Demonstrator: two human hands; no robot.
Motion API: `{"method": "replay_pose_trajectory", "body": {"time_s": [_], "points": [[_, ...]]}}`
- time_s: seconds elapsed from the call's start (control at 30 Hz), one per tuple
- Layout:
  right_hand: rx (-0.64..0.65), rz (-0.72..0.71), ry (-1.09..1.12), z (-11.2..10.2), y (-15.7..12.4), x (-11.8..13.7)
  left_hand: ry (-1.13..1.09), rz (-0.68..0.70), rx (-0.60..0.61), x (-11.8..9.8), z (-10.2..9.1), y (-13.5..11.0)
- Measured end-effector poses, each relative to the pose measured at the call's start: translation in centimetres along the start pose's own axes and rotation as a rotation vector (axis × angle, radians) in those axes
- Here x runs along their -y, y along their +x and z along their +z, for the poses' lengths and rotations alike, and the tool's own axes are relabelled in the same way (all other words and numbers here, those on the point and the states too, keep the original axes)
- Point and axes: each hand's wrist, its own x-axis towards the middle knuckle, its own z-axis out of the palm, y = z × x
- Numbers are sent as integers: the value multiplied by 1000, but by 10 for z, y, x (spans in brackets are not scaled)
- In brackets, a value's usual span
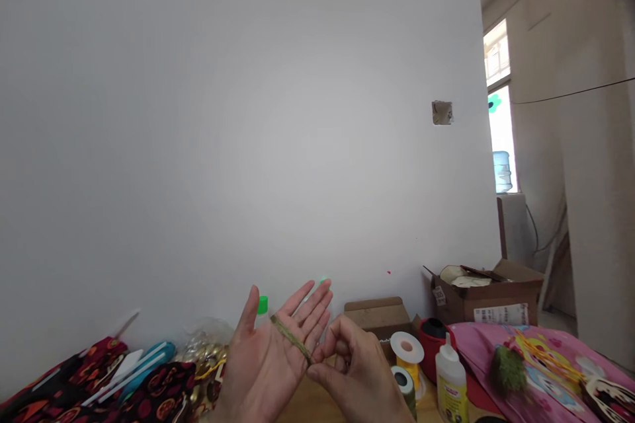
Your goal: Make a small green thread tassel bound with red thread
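My left hand [270, 350] is held up with the palm toward me and the fingers stretched out and spread. A thin olive-green strip [290, 338] lies across its fingers. My right hand [354, 370] is just to the right, fingers curled, pinching the lower end of that strip between thumb and forefinger. Both hands hover above the wooden table [307, 406] near the bottom of the view.
Spools of ribbon [407, 350] and a white glue bottle [451, 383] stand to the right. Behind them are a brown box [380, 314] and an open carton [489, 294]. Pink printed cloth [536, 357] lies right; dark patterned fabric [149, 390] lies left. A white wall fills the back.
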Motion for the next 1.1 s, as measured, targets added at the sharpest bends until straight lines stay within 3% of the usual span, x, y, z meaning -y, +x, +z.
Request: {"method": "replay_pose_trajectory", "body": {"time_s": [0.3, 0.5, 0.67, 0.87, 1.0, 1.1], "points": [[13, -70, 24, 10, -1, -4, 234, 14, 160, 3, 0, -5], [-48, -78, -80, 11, -2, -4, 144, 108, 134, 3, 5, -6], [-68, -7, -216, 5, -9, 11, 69, 160, 92, -1, -9, -4], [211, 104, -322, -22, -8, 11, 11, 215, 139, -4, -7, -5], [161, 93, -211, -27, 1, -6, 3, 150, 181, 1, 4, -6], [199, 63, -47, -27, 6, -14, 9, 85, 197, 3, 6, -6]]}}
